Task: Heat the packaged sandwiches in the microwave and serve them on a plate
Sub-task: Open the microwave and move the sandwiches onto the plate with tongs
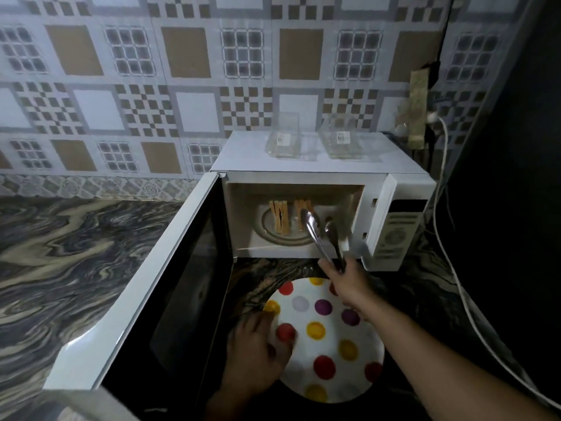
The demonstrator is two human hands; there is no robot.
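The white microwave (394, 189) stands with its door (170, 287) swung wide open to the left. Inside, two sandwiches stand on edge on the turntable: one (280, 218) at the left, one (300, 212) beside it. My right hand (343, 279) is shut on metal tongs (321, 235), whose tips are apart and reach into the cavity at the right sandwich. My left hand (258, 350) grips the left rim of a white plate with coloured dots (334, 347), held low in front of the microwave.
Two clear plastic sandwich packages (282, 138) (341, 138) sit on top of the microwave. A white cable (455, 268) runs down the right side from a wall socket. A marbled counter (76, 253) spreads to the left under a tiled wall.
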